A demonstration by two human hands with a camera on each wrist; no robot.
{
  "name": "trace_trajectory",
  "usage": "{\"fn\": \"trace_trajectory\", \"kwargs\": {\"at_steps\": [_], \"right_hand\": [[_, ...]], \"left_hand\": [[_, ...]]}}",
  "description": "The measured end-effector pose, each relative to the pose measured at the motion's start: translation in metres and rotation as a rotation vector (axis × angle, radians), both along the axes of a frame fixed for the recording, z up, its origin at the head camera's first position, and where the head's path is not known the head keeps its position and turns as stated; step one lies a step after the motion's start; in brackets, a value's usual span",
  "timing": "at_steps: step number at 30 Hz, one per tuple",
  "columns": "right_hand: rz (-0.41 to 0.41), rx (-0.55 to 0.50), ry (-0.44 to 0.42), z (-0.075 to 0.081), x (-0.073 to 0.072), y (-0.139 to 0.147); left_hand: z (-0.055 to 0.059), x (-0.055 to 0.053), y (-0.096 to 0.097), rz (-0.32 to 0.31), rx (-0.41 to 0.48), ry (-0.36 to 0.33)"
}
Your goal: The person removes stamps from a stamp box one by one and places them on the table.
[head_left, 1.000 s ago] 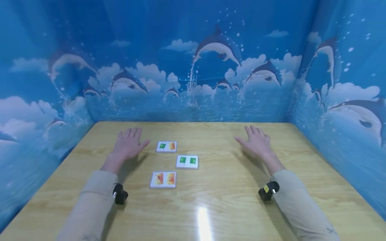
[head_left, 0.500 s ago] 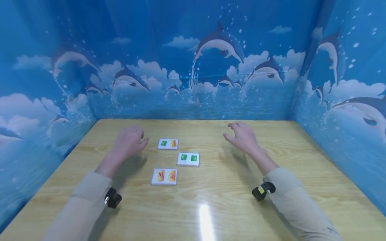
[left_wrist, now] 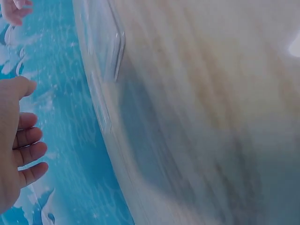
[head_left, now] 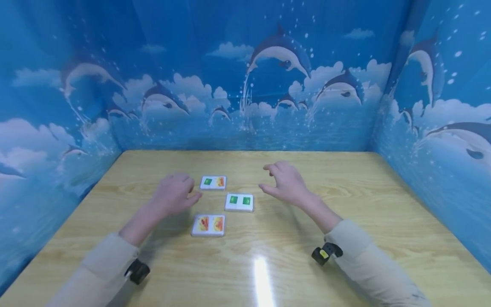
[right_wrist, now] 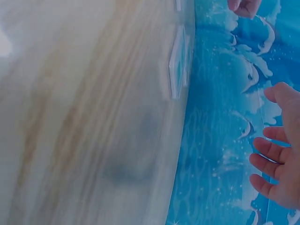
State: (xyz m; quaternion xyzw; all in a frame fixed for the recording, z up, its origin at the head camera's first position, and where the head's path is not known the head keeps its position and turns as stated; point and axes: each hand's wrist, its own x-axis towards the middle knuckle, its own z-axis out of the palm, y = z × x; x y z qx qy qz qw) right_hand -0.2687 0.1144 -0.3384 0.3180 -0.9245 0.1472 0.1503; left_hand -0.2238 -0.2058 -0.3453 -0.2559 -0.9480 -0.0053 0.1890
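Observation:
Three flat white cards in clear cases lie on the wooden table (head_left: 307, 264). The far card (head_left: 213, 183) bears one green and one orange picture, the middle card (head_left: 239, 202) two green ones, the near card (head_left: 208, 225) two orange ones. Just left of them, above the tabletop, my left hand (head_left: 173, 195) hovers with loosely bent fingers, thumb toward the cards. In the left wrist view that hand (left_wrist: 11, 145) holds nothing. To the right of the middle card hangs my right hand (head_left: 287, 183), thumb and fingers spread apart. Its palm (right_wrist: 287, 145) is bare in the right wrist view.
A blue curtain (head_left: 176, 123) printed with dolphins and clouds encloses the table at the back and both sides. Both sleeved forearms carry small black wrist cameras, left camera (head_left: 137, 271) and right camera (head_left: 321, 255). A bright glare streak (head_left: 263, 281) marks the near tabletop.
Both hands have come inward toward the cards, the right one farther. Their fingers, spread flat at first, are now bent. The cards stay where they were on the table.

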Motion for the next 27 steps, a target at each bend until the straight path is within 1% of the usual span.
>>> {"fn": "trace_trajectory", "kwargs": {"at_steps": [3,6,9,11,15,18,23,27], "right_hand": [[0.03,0.056,0.02,-0.002,0.005,-0.005],[0.047,0.124,0.022,-0.006,0.01,-0.01],[0.061,0.178,0.013,-0.01,0.014,-0.015],[0.076,0.204,0.008,-0.013,0.017,-0.018],[0.109,0.225,-0.003,-0.016,0.023,-0.026],[0.137,0.23,-0.014,-0.018,0.029,-0.033],[0.177,0.234,-0.029,-0.018,0.035,-0.045],[0.175,0.279,-0.039,-0.02,0.039,-0.053]], "left_hand": [[0.001,0.007,0.006,0.049,-0.026,-0.086],[0.001,0.013,0.01,0.085,-0.05,-0.168],[-0.003,0.019,0.012,0.1,-0.069,-0.232],[-0.007,0.022,0.012,0.096,-0.081,-0.262],[-0.016,0.029,0.012,0.081,-0.108,-0.285],[-0.022,0.034,0.012,0.074,-0.104,-0.29],[-0.029,0.039,0.011,0.048,-0.092,-0.266],[-0.034,0.04,0.011,0.017,-0.093,-0.244]]}}
